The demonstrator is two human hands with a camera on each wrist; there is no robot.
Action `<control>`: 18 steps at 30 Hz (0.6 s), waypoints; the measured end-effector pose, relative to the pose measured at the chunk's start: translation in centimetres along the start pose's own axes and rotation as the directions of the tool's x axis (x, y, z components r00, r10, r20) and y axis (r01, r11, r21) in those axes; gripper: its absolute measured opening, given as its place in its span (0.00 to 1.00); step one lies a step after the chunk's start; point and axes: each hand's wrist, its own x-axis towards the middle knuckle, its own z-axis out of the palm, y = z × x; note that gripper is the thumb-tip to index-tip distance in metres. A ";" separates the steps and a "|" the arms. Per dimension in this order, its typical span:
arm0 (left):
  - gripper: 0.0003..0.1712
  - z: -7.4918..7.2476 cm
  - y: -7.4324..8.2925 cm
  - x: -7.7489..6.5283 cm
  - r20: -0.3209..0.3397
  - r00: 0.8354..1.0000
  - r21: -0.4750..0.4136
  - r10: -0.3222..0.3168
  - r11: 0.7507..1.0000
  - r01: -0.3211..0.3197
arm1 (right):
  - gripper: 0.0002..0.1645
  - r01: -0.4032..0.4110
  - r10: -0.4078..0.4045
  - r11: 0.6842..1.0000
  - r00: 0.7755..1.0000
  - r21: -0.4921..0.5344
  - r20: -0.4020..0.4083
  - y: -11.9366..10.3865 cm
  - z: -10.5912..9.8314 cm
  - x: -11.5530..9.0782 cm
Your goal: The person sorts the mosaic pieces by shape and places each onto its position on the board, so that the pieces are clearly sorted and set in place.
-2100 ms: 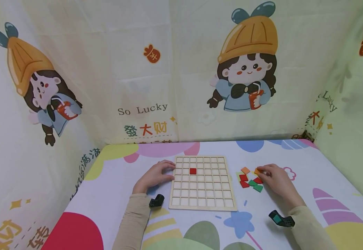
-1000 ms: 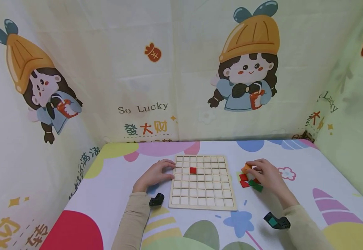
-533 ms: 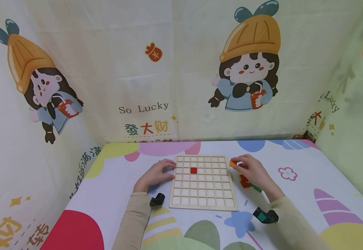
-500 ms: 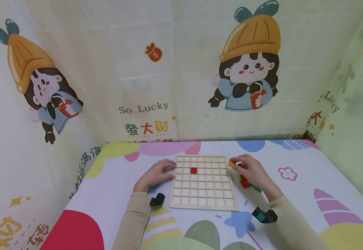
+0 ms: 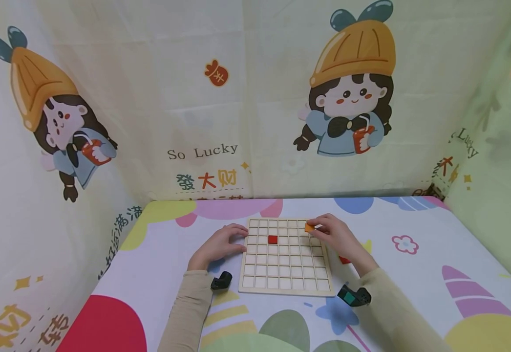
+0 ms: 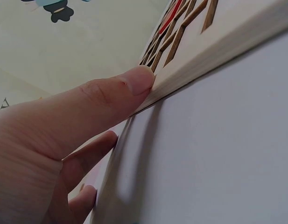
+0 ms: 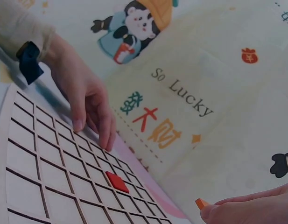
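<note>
A pale wooden grid board (image 5: 285, 293) lies on the table, with a red square tile (image 5: 272, 239) in one cell of its upper left part. My left hand (image 5: 217, 248) rests at the board's left edge; in the left wrist view the thumb (image 6: 108, 93) touches the rim with its tip, fingers fairly straight. Over the board's upper right corner, my right hand (image 5: 336, 238) pinches an orange tile (image 5: 309, 227) between thumb and fingertips. The right wrist view shows the orange tile (image 7: 201, 203) held above the board, its far side hidden by the fingers.
Right of the board, a red tile (image 5: 345, 260) peeks out under my right forearm, which hides the other loose tiles. A patterned cloth (image 5: 220, 337) covers the table. Printed curtains (image 5: 264, 112) stand behind it and at both sides.
My right hand picked up an orange tile from the loose pile and carried it left, from beside the board to over its upper right corner. My left hand stayed at the board's edge.
</note>
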 end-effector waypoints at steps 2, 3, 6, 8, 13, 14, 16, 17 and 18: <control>0.23 0.0 -0.1 0.0 0.000 1.000 0.003 0.007 1.000 -0.007 | 0.18 -0.006 0.006 1.000 1.000 0.005 0.007 -0.2 0.3 0.3; 0.23 0.0 -0.1 0.1 0.001 1.000 0.006 0.010 1.000 -0.010 | 0.18 -0.007 0.006 1.000 1.000 0.006 0.014 -0.3 0.5 0.4; 0.23 0.0 -0.2 0.1 0.001 1.000 0.009 0.013 1.000 -0.013 | 0.17 -0.004 0.004 1.000 0.999 0.011 0.035 -0.6 1.0 0.7; 0.23 0.0 -0.1 0.1 -0.001 1.000 0.009 0.011 1.000 -0.011 | 0.17 0.001 -0.002 1.000 0.999 0.016 0.050 -0.8 1.4 0.9; 0.23 0.0 -0.1 0.1 -0.004 1.000 0.006 0.011 1.000 -0.011 | 0.16 0.002 -0.005 0.999 0.996 0.034 0.086 -1.2 2.1 1.4; 0.23 0.0 -0.1 0.1 -0.002 1.000 0.007 0.010 1.000 -0.010 | 0.16 -0.001 -0.002 0.999 0.996 0.035 0.093 -1.2 2.2 1.5; 0.23 0.0 -0.1 0.1 0.000 1.000 0.011 0.005 1.000 -0.005 | 0.16 -0.008 0.004 0.999 0.995 0.042 0.102 -1.4 2.5 1.7; 0.23 0.0 -0.1 0.1 0.001 1.000 0.012 0.004 1.000 -0.004 | 0.16 -0.009 0.004 0.999 0.994 0.043 0.106 -1.4 2.5 1.7; 0.23 0.0 0.0 0.1 0.001 1.000 0.014 0.004 1.000 -0.004 | 0.16 -0.009 0.004 0.999 0.994 0.041 0.109 -1.4 2.6 1.8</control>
